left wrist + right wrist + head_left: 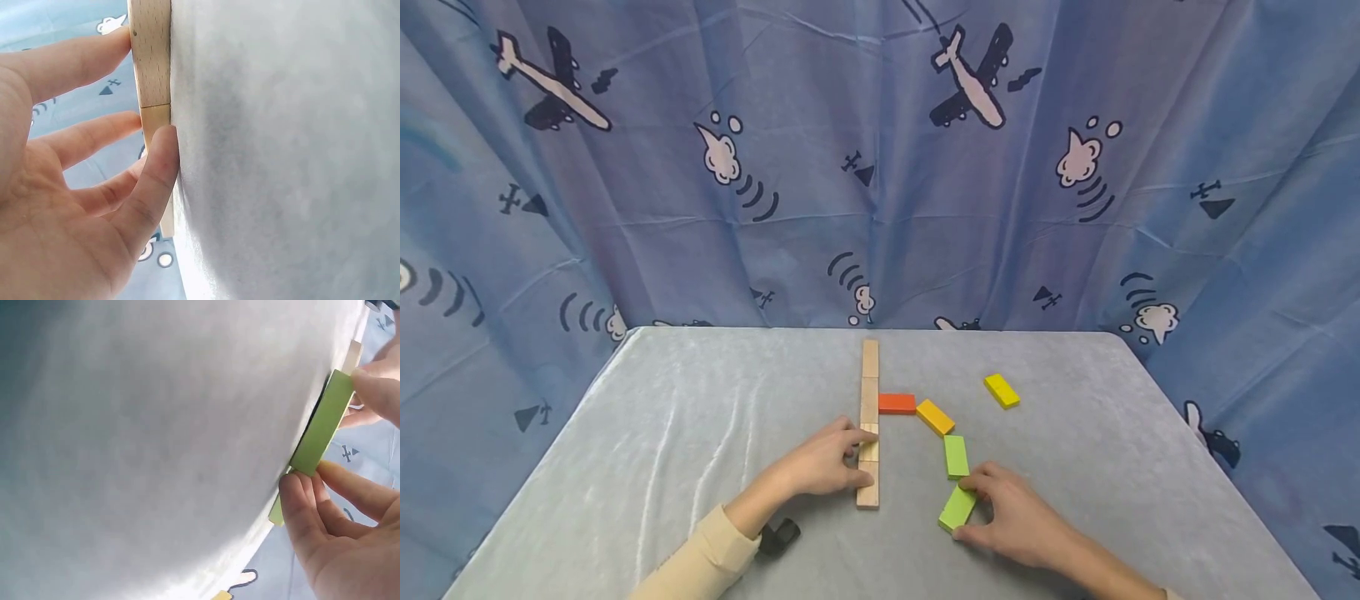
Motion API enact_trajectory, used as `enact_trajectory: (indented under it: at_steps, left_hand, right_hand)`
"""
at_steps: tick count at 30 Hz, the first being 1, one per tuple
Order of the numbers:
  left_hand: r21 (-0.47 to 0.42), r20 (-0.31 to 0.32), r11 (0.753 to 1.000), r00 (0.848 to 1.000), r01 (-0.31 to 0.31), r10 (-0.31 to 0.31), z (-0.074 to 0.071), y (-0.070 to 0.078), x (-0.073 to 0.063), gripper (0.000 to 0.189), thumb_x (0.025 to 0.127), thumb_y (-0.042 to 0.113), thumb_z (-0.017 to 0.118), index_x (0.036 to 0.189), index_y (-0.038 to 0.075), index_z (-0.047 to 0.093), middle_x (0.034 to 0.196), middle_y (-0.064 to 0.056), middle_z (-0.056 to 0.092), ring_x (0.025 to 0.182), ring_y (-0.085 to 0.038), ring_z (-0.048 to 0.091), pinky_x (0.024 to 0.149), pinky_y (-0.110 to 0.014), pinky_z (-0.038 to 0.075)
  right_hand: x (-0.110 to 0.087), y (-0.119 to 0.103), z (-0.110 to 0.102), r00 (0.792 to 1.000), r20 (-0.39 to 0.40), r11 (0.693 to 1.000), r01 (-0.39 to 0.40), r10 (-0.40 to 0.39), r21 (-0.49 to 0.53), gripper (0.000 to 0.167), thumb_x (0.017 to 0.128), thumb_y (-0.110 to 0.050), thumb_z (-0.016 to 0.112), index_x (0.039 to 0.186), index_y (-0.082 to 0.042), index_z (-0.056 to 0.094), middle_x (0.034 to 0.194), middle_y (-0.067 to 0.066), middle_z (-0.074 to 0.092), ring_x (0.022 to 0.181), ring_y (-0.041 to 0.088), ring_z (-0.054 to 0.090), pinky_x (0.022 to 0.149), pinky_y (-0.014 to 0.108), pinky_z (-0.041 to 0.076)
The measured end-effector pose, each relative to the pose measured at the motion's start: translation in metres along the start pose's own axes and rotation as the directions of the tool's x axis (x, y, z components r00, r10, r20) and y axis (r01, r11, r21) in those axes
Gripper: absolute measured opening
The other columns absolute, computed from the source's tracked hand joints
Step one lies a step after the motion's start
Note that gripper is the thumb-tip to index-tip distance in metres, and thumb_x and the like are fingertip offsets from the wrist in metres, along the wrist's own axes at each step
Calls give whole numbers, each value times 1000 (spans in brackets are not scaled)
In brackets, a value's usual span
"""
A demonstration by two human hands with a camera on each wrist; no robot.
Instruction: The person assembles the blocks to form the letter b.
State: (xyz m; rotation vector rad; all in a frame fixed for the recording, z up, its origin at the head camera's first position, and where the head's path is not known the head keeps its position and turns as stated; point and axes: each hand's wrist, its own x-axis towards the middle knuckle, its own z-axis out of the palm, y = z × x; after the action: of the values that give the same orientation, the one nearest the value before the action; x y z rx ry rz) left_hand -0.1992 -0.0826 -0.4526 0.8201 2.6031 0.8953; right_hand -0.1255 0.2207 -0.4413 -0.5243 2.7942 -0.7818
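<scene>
Several plain wooden blocks (868, 400) form a straight line end to end, running away from me. My left hand (820, 462) rests its fingertips and thumb on the near part of that line; in the left wrist view its fingers lie fairly straight against the wood (153, 56). My right hand (1018, 525) pinches the nearest light green block (957, 507) end to end between thumb and fingers. Beyond it lies a second light green block (956, 457), followed by an orange-yellow block (936, 417) and a red-orange block (897, 404) whose end meets the wooden line.
A separate yellow block (1002, 391) lies at the back right. A small black object (779, 536) sits beside my left forearm. The grey cloth-covered table (625, 467) reaches back to a blue curtain (880, 167) printed with planes.
</scene>
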Motion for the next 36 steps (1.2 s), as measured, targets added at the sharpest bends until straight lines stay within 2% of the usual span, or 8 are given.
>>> enact_trajectory:
  at_steps: [6,16,24,31,36]
  left_hand:
    - [-2,2,1000,1000,-1,1,0,1,-1,60,86,28,81,139,6,61,111,-4,54,98,-19,55,79,-33,46]
    - [14,0,1000,1000,-10,10,1,-2,1,60,87,29,80,139,8,61,111,-3,54,98,-18,56,79,-32,46]
    - [4,-15,1000,1000,-17,17,2,-2,0,60,85,26,82,138,6,62,109,-5,54,96,-19,56,78,-32,46]
    - [-4,-16,1000,1000,-8,8,2,-2,0,60,85,26,82,138,6,62,108,-4,54,97,-19,56,78,-31,46]
    - [-5,-12,1000,1000,3,-3,1,-2,0,60,85,26,82,138,7,62,108,-3,54,97,-19,56,78,-31,46]
  right_hand:
    - [2,-3,-2,1000,25,999,7,-6,-52,63,72,-45,90,115,-4,71,100,-6,59,85,10,53,70,28,47]
    - [9,-16,4,998,-58,991,16,-24,-132,58,69,-45,92,108,-6,74,93,-6,61,80,8,54,69,29,49]
    - [18,-26,11,994,-71,987,-89,80,-136,52,66,-41,94,97,-6,72,83,-6,57,72,8,49,64,27,45]
    - [20,-30,12,988,-107,982,-126,112,-139,45,67,-38,94,88,-8,69,77,-5,54,68,10,48,61,28,43]
    - [21,-29,4,986,-107,984,-141,129,-113,39,70,-37,93,85,-10,69,76,-5,56,67,10,48,61,29,43]
